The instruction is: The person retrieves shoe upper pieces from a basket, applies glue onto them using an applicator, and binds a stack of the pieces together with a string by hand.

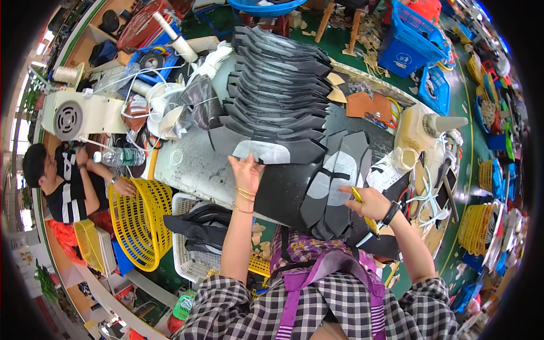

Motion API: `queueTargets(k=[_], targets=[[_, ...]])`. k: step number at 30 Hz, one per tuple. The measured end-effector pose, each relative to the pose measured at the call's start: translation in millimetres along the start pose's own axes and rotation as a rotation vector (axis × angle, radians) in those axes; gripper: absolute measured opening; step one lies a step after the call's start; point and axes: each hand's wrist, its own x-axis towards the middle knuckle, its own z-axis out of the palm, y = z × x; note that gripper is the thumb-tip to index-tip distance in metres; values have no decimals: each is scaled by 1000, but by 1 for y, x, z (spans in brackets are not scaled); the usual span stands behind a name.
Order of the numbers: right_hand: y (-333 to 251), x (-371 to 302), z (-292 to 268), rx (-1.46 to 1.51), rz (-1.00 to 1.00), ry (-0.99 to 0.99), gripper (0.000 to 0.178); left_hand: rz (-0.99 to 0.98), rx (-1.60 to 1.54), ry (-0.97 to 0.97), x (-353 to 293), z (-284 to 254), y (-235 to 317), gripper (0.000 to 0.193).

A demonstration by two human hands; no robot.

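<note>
A long row of overlapping black sheet pieces (277, 85), flat and curved with grey-white patches, runs away from me across the table. My left hand (247, 174) is at the near end of the row, its fingers pinching the lower edge of the front black piece (306, 152). To the right lies a smaller fanned pile of similar black pieces (334, 198) with grey patches. Over that pile's right edge, my right hand (368, 204) is closed round a slim yellow tool (371, 224); its exact kind does not show. The right index finger points toward the pile.
A cream plastic bottle with a spout (416, 133) stands to the right. At left are a clear water bottle (120, 157), a cream machine (71, 118) and a yellow basket (141, 226) beside a seated person (68, 181). A white basket (184, 255) holds black material below the table edge.
</note>
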Motion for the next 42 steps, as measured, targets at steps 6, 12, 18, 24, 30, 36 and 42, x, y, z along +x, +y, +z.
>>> queueTargets(k=[6, 12, 18, 24, 30, 36, 42], targets=[[69, -27, -46, 301, -139, 823, 19, 111, 387, 245, 1, 11, -2, 77], [153, -35, -106, 243, 335, 1298, 43, 351, 638, 265, -15, -22, 0, 61], [165, -7, -97, 25, 323, 1292, 52, -34, 1003, -398, -61, 142, -65, 44], [107, 28, -49, 944, -204, 931, 13, 52, 1502, -606, -48, 181, -76, 67], [131, 65, -35, 548, -90, 835, 12, -8, 1527, -614, -42, 177, -83, 64], [117, 80, -70, 418, 7, 886, 14, 68, 1512, -623, -45, 170, -83, 58], [92, 103, -93, 562, 92, 851, 39, -34, 1482, -830, -42, 164, -61, 62]])
